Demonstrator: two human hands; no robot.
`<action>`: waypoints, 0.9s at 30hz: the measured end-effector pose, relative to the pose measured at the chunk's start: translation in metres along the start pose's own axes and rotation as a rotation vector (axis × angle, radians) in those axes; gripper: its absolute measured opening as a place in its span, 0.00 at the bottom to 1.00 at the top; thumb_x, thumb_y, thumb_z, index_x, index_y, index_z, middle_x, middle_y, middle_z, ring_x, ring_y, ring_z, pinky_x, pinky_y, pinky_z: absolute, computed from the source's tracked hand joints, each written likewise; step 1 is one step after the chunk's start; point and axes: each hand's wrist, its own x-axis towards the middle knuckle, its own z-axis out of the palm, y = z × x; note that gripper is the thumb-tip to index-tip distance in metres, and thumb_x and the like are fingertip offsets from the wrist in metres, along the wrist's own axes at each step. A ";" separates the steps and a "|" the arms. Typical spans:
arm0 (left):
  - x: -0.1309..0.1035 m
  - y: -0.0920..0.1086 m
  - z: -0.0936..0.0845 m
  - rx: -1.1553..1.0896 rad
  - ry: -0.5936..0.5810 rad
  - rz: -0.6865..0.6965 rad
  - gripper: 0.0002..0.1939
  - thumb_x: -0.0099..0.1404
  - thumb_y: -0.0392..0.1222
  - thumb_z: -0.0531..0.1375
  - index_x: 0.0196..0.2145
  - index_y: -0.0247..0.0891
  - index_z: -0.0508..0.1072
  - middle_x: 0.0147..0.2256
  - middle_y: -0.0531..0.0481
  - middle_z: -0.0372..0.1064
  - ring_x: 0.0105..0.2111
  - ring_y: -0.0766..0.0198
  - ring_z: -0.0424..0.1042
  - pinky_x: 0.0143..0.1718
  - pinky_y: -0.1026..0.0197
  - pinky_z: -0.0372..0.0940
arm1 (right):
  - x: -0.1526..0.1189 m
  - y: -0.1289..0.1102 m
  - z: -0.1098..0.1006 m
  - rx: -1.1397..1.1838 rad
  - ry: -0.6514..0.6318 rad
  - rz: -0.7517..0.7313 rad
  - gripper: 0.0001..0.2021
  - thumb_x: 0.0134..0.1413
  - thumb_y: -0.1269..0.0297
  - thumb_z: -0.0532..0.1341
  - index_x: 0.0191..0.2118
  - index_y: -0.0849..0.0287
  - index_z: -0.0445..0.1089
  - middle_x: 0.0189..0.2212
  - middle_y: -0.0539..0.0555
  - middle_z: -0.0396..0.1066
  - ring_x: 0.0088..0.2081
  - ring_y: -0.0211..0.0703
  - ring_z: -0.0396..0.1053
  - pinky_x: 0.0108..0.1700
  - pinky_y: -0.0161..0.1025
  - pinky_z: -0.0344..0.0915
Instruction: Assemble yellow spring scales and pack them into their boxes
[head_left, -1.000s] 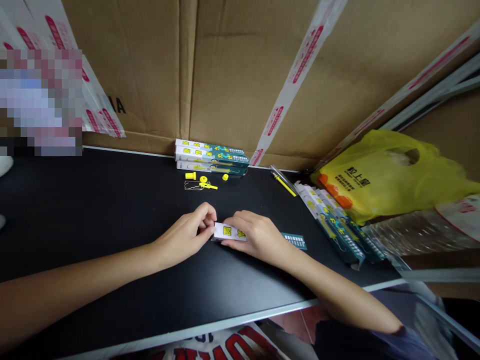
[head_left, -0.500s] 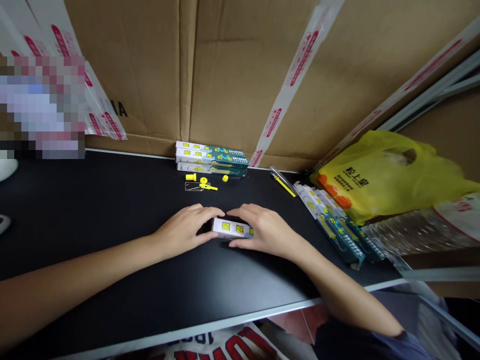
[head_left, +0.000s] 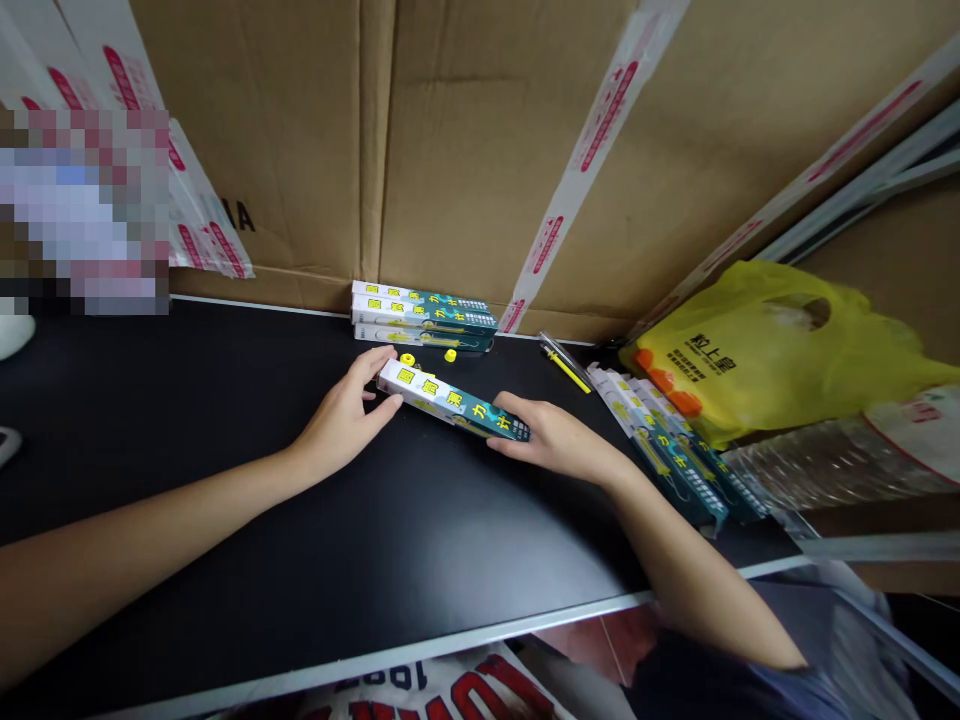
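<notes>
A long white-and-teal spring scale box (head_left: 454,402) with yellow characters lies slantwise between my hands, its left end farther from me. My left hand (head_left: 337,420) is closed around the white left end, thumb at the near side and fingers at the far side. At the teal right end, my right hand (head_left: 555,437) grips the box between thumb and fingers. Just behind the box are a small yellow ring (head_left: 407,359) and a yellow cap (head_left: 450,355). Other small parts there are mostly hidden by the box and my left hand.
Similar boxes (head_left: 424,318) are stacked against the cardboard (head_left: 465,150) at the back. To the right lie a clear tube with a yellow rod (head_left: 570,370), more boxes (head_left: 660,445) and a yellow plastic bag (head_left: 757,350). A pale edge strip (head_left: 450,642) borders the black tabletop (head_left: 337,590).
Both hands have moved apart along the box, exposing most of its length. The box's left end has shifted left and away from me, over some small yellow parts.
</notes>
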 end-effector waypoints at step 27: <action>-0.003 0.015 0.000 -0.258 -0.008 -0.047 0.39 0.61 0.38 0.59 0.65 0.52 0.46 0.65 0.41 0.48 0.38 0.63 0.76 0.41 0.57 0.73 | 0.013 -0.007 0.044 0.870 0.497 0.262 0.29 0.57 0.35 0.44 0.31 0.55 0.66 0.29 0.53 0.70 0.27 0.43 0.68 0.30 0.40 0.66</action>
